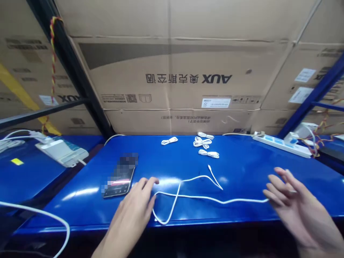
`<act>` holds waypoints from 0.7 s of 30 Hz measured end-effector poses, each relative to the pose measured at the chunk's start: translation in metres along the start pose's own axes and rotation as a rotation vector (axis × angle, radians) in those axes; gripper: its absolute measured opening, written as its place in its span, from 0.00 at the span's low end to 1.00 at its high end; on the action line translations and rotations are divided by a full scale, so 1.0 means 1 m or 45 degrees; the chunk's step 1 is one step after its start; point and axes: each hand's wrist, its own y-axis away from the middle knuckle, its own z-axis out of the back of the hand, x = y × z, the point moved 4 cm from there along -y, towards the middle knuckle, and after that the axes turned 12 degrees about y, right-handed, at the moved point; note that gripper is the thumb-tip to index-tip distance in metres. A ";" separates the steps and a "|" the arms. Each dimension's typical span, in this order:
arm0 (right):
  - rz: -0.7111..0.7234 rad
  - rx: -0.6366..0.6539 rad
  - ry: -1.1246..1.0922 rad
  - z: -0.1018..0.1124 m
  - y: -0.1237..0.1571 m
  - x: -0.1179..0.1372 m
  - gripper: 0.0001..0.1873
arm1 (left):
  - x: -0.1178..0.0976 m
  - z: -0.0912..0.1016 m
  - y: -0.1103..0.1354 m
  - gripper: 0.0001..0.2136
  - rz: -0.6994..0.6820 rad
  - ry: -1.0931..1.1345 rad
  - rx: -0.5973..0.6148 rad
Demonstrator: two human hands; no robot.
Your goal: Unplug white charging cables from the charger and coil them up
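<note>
Blue table (242, 172): phone (119, 179), loose cable (199, 197), coiled cables (202, 142), power strip (279, 145)

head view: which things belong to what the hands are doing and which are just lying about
In hand: loose white cable, left hand, right hand.
Lying about: untouched smartphone, coiled white cables, power strip, cardboard boxes.

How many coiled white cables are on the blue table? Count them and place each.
4. The left coil lies alone; right of it is a cluster: rear coil, middle coil, front coil. The middle coil may hide another.
</note>
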 end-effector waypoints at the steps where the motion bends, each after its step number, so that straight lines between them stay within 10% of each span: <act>1: -0.045 0.040 -0.012 -0.004 0.001 -0.004 0.15 | -0.011 -0.001 -0.001 0.14 -0.055 -0.025 -0.040; 10: -0.242 0.532 0.610 -0.027 0.003 -0.045 0.38 | -0.158 -0.082 -0.046 0.07 -0.722 -0.218 0.224; 15: 0.010 0.502 0.893 -0.022 -0.003 -0.038 0.31 | -0.156 -0.119 -0.068 0.03 -0.481 -0.263 0.377; 21: -0.092 0.456 0.560 -0.019 0.001 -0.033 0.28 | -0.129 -0.080 -0.077 0.12 -0.272 -0.050 0.391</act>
